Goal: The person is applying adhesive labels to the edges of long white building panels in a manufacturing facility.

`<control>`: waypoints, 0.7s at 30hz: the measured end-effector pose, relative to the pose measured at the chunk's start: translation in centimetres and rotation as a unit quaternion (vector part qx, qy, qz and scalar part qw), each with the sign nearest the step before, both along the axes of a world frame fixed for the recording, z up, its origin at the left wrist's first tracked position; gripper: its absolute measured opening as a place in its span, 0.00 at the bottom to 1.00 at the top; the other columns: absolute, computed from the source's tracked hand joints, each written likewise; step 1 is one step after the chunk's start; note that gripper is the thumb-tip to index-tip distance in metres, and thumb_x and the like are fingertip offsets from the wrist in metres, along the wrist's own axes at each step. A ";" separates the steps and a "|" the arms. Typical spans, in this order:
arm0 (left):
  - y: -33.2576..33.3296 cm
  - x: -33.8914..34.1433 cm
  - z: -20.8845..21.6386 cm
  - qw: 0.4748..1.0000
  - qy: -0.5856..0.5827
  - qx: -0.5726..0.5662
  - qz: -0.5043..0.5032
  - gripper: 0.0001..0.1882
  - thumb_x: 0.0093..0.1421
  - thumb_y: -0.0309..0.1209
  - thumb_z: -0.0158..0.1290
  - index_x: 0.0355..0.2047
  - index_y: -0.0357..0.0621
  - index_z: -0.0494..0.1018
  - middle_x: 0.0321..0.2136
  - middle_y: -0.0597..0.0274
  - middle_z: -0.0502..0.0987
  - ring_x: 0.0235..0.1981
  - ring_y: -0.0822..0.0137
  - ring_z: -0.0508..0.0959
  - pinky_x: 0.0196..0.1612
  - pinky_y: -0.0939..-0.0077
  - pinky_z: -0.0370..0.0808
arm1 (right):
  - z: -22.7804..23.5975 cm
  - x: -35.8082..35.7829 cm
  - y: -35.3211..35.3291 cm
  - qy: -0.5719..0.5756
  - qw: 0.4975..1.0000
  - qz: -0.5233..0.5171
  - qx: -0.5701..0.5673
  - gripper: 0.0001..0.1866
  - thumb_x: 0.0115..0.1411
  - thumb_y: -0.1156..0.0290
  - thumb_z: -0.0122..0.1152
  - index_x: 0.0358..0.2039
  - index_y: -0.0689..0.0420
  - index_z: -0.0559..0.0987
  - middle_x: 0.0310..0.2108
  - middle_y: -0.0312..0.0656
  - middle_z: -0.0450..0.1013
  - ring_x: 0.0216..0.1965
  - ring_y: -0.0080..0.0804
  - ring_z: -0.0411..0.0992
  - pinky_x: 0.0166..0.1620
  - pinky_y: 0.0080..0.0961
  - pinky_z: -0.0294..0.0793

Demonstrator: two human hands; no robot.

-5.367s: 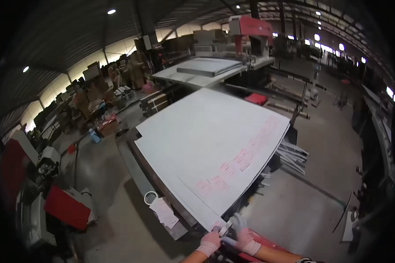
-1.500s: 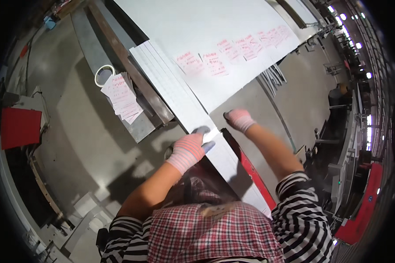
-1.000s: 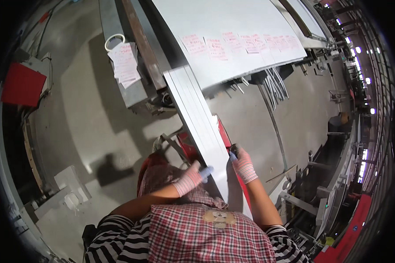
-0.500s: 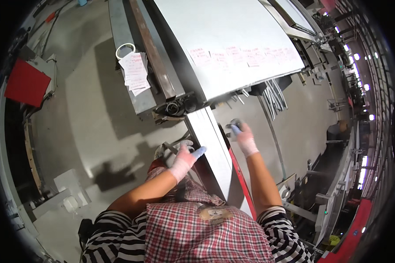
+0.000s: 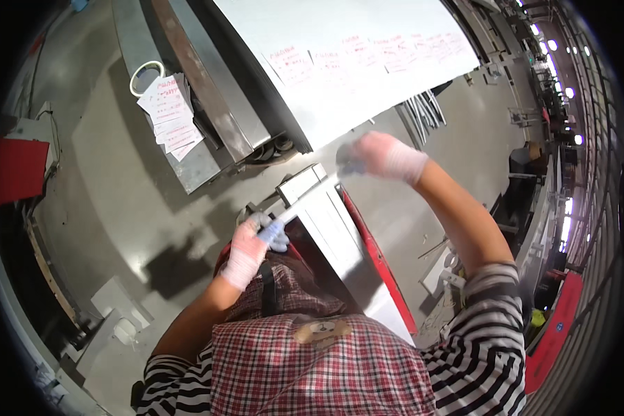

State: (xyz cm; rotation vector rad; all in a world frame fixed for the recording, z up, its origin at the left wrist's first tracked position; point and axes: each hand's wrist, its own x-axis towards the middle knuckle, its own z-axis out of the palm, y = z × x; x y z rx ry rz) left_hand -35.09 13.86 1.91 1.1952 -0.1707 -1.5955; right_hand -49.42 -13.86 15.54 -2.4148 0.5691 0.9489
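Observation:
A long white panel or stack of panels (image 5: 333, 232) runs away from my body, between my arms. A pale strip of tape (image 5: 309, 199) stretches slantwise over its far end, from one hand to the other. My left hand (image 5: 246, 249), gloved with blue fingertips, is closed on the strip's near end at the panel's left edge. My right hand (image 5: 388, 156), gloved too and smeared by motion, is raised beyond the panel's right side. Its fingers are closed round a blurred greyish tape roll (image 5: 346, 159).
A red bar (image 5: 371, 246) runs along the panel's right side. Ahead stands a large white-topped stack (image 5: 367, 76) with red-marked labels. Left of it, a grey metal beam (image 5: 201, 182) carries paper slips (image 5: 170, 118) and a white tape ring (image 5: 148, 78). Thin metal tubes (image 5: 423, 114) lie beyond.
My right hand has moved up and left, toward the panel's far end, and the pale strip now shows between my hands. My left hand has drawn back to the left and nearer my body.

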 end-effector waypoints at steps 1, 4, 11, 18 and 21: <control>-0.5 -0.5 -2.0 1.000 -0.011 0.008 0.010 0.09 0.62 0.31 0.59 0.35 0.41 0.71 0.30 0.58 0.77 0.27 0.67 0.80 0.31 0.72 0.83 | -3.6 -0.9 -1.3 0.049 0.995 -0.078 0.038 0.14 0.60 0.62 0.59 0.43 0.55 0.79 0.32 0.47 0.78 0.33 0.45 0.77 0.40 0.38 0.75; -3.2 -1.9 -5.2 0.999 -0.025 -0.015 -0.021 0.13 0.58 0.32 0.63 0.37 0.38 0.72 0.35 0.63 0.76 0.22 0.72 0.74 0.27 0.80 0.78 | -12.3 -5.3 0.3 -0.154 0.971 -0.172 0.065 0.16 0.60 0.61 0.61 0.47 0.54 0.78 0.38 0.51 0.77 0.42 0.48 0.75 0.47 0.38 0.73; -2.0 -2.5 -15.5 0.921 -0.346 -0.023 -0.179 0.17 0.53 0.37 0.65 0.33 0.37 0.73 0.30 0.55 0.78 0.20 0.58 0.75 0.26 0.66 0.77 | -6.6 -3.0 16.2 -0.249 0.882 -0.394 -0.067 0.50 0.45 0.54 0.77 0.62 0.61 0.61 0.60 0.62 0.59 0.64 0.56 0.58 0.63 0.44 0.60; -10.7 -3.3 -19.5 0.976 0.035 -0.178 -0.120 0.23 0.67 0.42 0.48 0.53 0.36 0.68 0.45 0.58 0.74 0.43 0.67 0.77 0.45 0.68 0.77 | -9.5 -2.7 16.5 -0.271 0.869 -0.356 -0.213 0.42 0.40 0.63 0.74 0.57 0.54 0.68 0.56 0.66 0.61 0.52 0.66 0.65 0.53 0.53 0.67; -13.5 -7.7 -26.5 0.948 0.019 -0.233 -0.217 0.20 0.66 0.40 0.48 0.53 0.40 0.69 0.45 0.57 0.74 0.41 0.71 0.76 0.45 0.77 0.75 | -9.1 -0.8 17.4 -0.291 0.872 -0.340 -0.198 0.41 0.40 0.63 0.74 0.57 0.54 0.68 0.55 0.68 0.61 0.51 0.67 0.65 0.51 0.55 0.67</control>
